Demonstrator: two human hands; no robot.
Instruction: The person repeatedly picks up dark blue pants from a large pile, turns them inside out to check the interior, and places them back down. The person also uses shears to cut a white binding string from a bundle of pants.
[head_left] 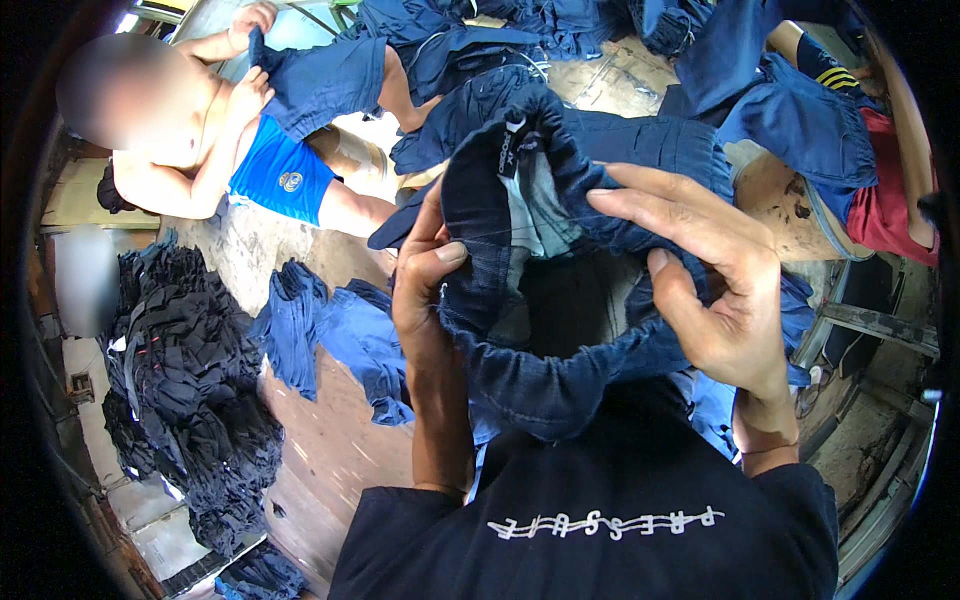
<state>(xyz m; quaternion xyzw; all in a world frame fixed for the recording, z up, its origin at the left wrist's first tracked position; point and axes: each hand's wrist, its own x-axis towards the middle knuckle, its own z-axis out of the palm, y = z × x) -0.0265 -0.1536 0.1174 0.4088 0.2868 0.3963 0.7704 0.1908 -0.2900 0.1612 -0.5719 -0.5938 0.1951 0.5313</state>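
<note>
A pair of dark blue denim pants (530, 385) with a gathered elastic waistband is held up before my chest, its waist opening facing me. The light inner fabric and a small dark label (508, 150) show inside. My left hand (428, 265) is closed on the left side of the waistband, thumb in front and the other fingers mostly hidden behind. At the right side, my right hand (720, 275) has its thumb and long fingers against the band, gripping it loosely. A thin pale thread seems to cross the opening between the hands. The legs of the pants are largely hidden.
A large heap of black garments (190, 390) lies at the left. Blue denim pieces (345, 335) rest on the floor nearby, with more denim piled (470, 50) at the far side. One person in blue shorts (285, 175) holds denim; another in red shorts (890, 185) sits right.
</note>
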